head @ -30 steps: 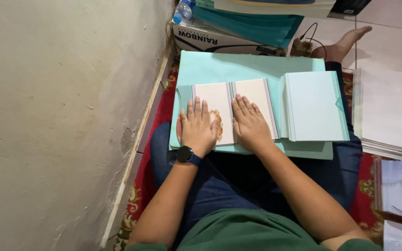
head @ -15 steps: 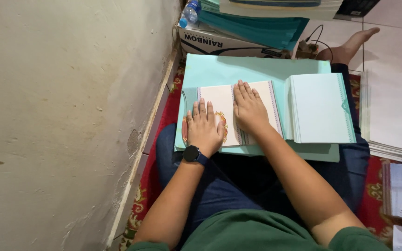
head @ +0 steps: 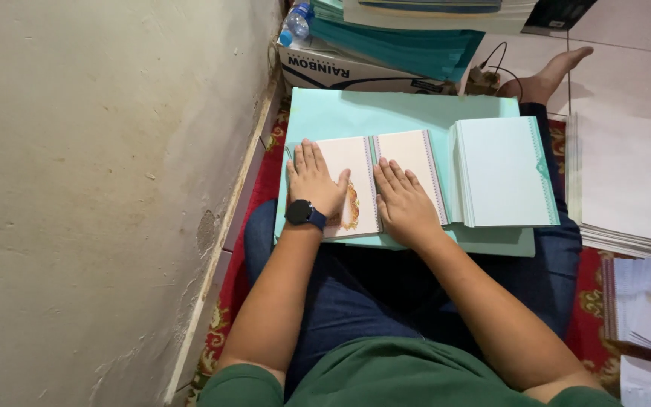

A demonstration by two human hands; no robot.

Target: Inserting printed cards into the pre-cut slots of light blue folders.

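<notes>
Left hand [head: 315, 184]: flat, released, palm on left page of open booklet [head: 374, 181].
Right hand [head: 404, 205]: flat, released, on right page.
Card stack [head: 505, 172]: 3 o'clock of right hand.

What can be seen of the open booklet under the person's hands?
The open booklet lies flat on a pale turquoise board across the person's lap. Its white paper pages have patterned borders near the spine, and a gold ornament shows on the left page. The left hand presses the left page and the right hand the right page. A turquoise stack lies beside it.
</notes>
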